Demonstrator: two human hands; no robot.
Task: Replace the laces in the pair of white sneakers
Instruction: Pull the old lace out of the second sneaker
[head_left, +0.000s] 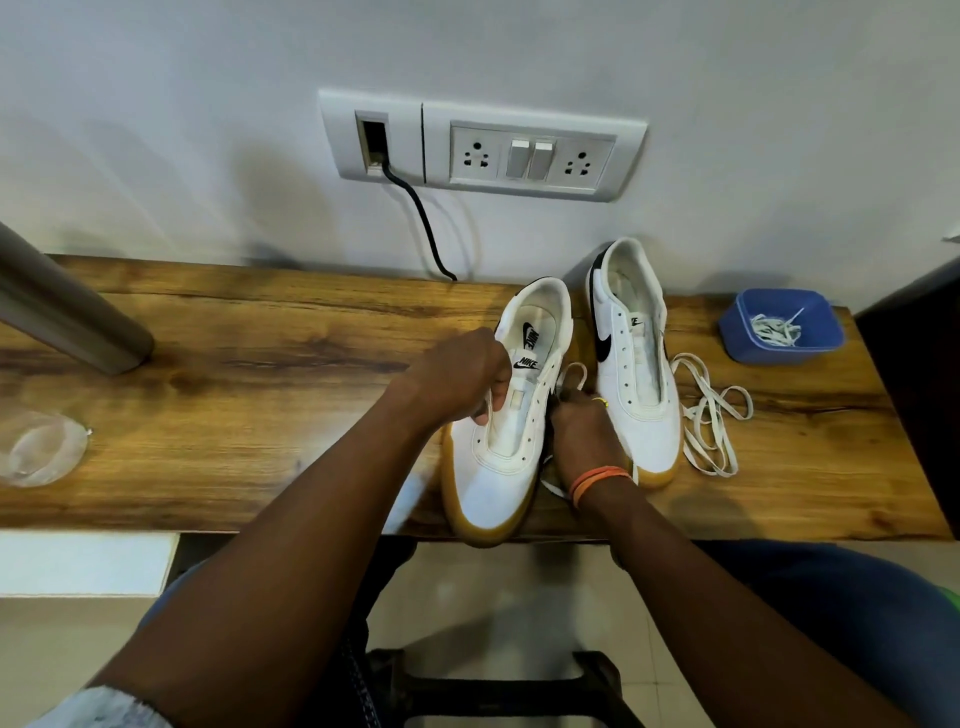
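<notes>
Our left hand (457, 371) and right hand (582, 426) pinched a flat white lace (574, 371) over the near sneaker (511, 415) at the wooden table's (260, 364) front edge; a loose lace (711, 415) coiled beside the second sneaker (634, 358).

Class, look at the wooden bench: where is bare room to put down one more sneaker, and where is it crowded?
Free: the wide wooden bench top between the grey metal post and the left hand. Crowded: the right half, with both white gum-soled sneakers, the loose white lace and the blue plastic bowl.

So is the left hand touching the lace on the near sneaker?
Touching. The head view shows the left hand with its fingers curled round a lace at the near sneaker's left eyelet row.
</notes>
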